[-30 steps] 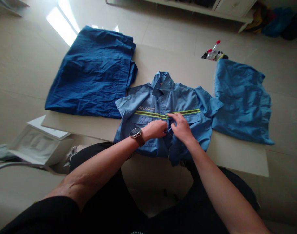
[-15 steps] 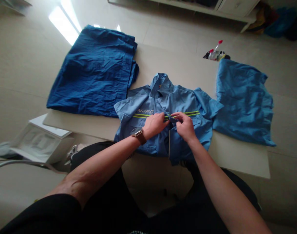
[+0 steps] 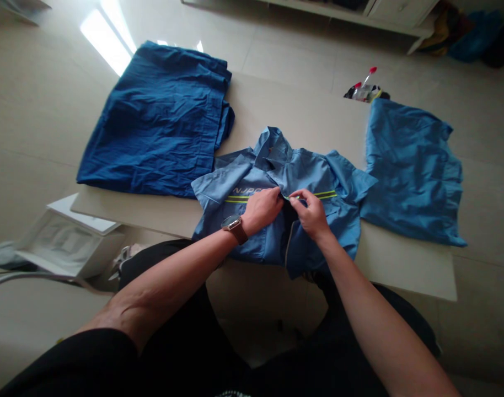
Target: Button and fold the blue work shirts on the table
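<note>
Head view: the shirt [image 3: 310, 168] lies front up on the desk [image 3: 409, 264], near the person, between the dark blue cloth [image 3: 156, 121] and the light blue cloth [image 3: 413, 171]. The left hand [image 3: 262, 209] is curled, its fingertips closed on the front edge at the level of the yellow stripes [image 3: 327, 194]; exactly how much fabric it grips is hidden. The right hand [image 3: 312, 215] pinches the facing edge between thumb and forefinger, its other fingers bent in.

As far as it can be judged, the work is partway: the shirt is laid out, with both sleeves spread to the sides, and its two front edges are brought close at the stripes. Below the hands the front gapes over a dark gap, and the collar [image 3: 272, 144] stands open, so those parts look unfastened. Whether any button is done up cannot be told. The two cloths beside it look folded already, though creased.

Counted: one shirt, two folded cloths, two hands, one watch [image 3: 231, 222] on the left wrist, one desk, one white box [image 3: 74, 237] beside its left end, and two red-capped bottles [image 3: 365, 82] just past the far edge.
</note>
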`<action>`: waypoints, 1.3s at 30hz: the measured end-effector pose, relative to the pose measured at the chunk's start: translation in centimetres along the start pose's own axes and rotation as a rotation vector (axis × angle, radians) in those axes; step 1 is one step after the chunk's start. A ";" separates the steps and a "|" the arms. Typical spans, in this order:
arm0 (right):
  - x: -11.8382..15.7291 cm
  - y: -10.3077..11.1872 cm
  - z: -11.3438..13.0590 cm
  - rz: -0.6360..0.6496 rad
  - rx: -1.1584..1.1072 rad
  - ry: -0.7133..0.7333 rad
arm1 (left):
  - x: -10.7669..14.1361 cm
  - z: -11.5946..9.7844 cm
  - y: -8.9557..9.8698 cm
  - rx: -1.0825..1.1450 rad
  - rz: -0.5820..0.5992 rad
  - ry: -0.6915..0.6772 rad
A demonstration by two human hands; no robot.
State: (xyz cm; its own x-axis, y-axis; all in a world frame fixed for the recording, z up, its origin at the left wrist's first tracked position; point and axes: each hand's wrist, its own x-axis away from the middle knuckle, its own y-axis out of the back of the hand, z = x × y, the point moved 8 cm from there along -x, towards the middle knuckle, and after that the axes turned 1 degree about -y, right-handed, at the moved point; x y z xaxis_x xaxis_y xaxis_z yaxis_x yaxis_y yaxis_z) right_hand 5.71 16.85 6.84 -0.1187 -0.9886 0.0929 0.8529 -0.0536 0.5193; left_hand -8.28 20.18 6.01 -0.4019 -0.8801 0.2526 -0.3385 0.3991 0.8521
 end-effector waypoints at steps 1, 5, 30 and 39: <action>0.0 0.0 0.1 -0.010 0.021 0.005 | 0.0 0.0 0.0 0.002 -0.005 -0.008; 0.0 -0.1 0.3 -0.033 0.021 0.055 | 0.0 -0.2 0.0 0.008 -0.033 -0.035; -1.1 1.5 -2.3 -0.033 0.087 -0.031 | 0.4 2.4 3.9 -0.174 -0.062 0.051; 1.7 0.0 -5.9 0.376 0.705 -0.145 | 2.3 4.6 -1.3 -0.253 0.353 0.159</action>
State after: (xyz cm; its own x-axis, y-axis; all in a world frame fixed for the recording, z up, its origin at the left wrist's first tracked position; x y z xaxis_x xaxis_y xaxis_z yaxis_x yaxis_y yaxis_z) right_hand 8.46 14.34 1.98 0.0058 -0.8921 0.4519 0.3339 0.4277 0.8400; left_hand -12.63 18.80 3.37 -0.3128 -0.7378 0.5981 0.0217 0.6240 0.7811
